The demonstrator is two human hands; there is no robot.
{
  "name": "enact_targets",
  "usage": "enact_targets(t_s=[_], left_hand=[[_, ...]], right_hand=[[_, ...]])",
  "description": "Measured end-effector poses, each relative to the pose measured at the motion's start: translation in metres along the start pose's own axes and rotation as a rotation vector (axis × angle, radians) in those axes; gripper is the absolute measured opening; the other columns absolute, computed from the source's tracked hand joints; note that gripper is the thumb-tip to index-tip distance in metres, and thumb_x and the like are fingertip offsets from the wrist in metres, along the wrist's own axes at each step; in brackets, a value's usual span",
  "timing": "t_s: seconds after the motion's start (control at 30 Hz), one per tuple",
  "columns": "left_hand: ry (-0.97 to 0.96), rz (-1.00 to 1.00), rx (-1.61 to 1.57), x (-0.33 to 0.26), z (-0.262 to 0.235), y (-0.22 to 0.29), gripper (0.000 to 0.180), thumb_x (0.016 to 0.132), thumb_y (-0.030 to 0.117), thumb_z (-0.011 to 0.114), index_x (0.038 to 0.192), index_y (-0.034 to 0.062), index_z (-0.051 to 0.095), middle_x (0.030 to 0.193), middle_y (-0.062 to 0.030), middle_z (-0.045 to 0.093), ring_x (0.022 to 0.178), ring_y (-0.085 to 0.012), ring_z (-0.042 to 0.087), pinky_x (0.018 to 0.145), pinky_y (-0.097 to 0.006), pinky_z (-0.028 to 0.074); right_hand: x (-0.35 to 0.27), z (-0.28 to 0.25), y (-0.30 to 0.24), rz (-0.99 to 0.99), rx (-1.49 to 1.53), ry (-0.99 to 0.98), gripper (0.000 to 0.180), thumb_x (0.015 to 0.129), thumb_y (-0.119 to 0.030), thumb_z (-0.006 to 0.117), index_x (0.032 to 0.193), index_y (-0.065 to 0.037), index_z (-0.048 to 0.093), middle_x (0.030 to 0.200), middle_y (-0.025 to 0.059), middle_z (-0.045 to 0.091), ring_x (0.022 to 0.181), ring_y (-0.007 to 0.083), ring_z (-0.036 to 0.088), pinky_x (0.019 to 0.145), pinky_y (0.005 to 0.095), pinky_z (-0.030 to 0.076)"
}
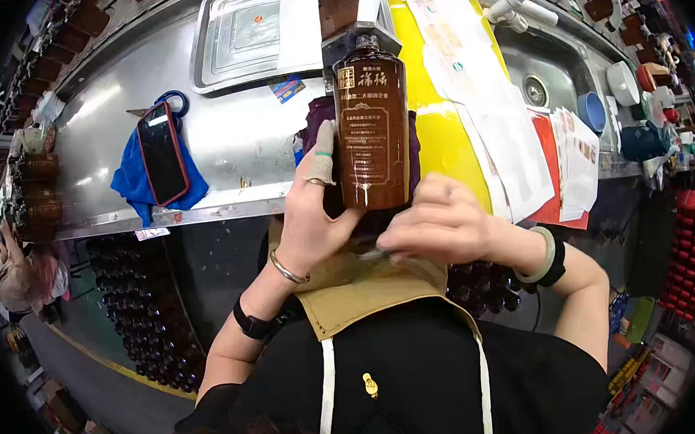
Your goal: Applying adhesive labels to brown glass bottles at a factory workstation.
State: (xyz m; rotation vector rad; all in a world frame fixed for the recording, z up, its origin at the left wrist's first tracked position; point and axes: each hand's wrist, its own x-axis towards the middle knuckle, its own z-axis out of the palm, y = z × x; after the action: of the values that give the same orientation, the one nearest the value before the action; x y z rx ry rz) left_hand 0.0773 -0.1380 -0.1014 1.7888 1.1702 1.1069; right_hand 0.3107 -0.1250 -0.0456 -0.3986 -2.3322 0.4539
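A brown glossy bottle (374, 134) with gold lettering lies on a dark purple cloth (413, 144), its neck pointing away from me and its base near the counter's front edge. My left hand (312, 211) grips the bottle's lower left side, thumb near the base. A whitish finger cover and a ring show on that hand. Just right of the base, my right hand (438, 225) is closed with curled fingers. Something thin and pale shows at its fingertips, too blurred to name. The bottle's neck meets a dark brown block-like thing (341, 4).
On the steel counter (101, 153), a red-cased phone (162, 153) lies on a blue cloth (128, 172). A metal tray (227, 44) sits behind. Label sheets (486, 118) cover a yellow surface (434, 134) at right, beside a sink (542, 66). Dark bottles (141, 312) stand below.
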Motion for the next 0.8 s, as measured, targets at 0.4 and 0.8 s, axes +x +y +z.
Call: enact_targets(t_s=[0.4,0.8], left_hand=[[0.042,0.056,0.196,-0.003,0.003,-0.005,0.095,0.07,0.007,0.092,0.154,-0.0028,0.049,0.154,-0.0222,0.053,0.139,-0.0378,0.054,0.116,-0.044,0.045],[0.148,0.15,0.185,0.005,0.011,0.014,0.09,0.069,-0.001,0.084,0.152,-0.0016,0.051,0.152,-0.0191,0.052,0.136,-0.0372,0.055,0.114,-0.043,0.046]], right_hand=[[-0.023,-0.01,-0.012,0.919,0.311,0.596,0.02,0.103,-0.008,0.062,0.121,0.002,0.062,0.105,0.0097,0.065,0.098,0.0197,0.062,0.091,0.0318,0.049],[-0.059,-0.065,0.066,0.931,-0.566,0.2,0.012,0.097,-0.007,0.072,0.105,-0.002,0.064,0.099,0.015,0.063,0.077,0.0314,0.065,0.071,0.0421,0.051]])
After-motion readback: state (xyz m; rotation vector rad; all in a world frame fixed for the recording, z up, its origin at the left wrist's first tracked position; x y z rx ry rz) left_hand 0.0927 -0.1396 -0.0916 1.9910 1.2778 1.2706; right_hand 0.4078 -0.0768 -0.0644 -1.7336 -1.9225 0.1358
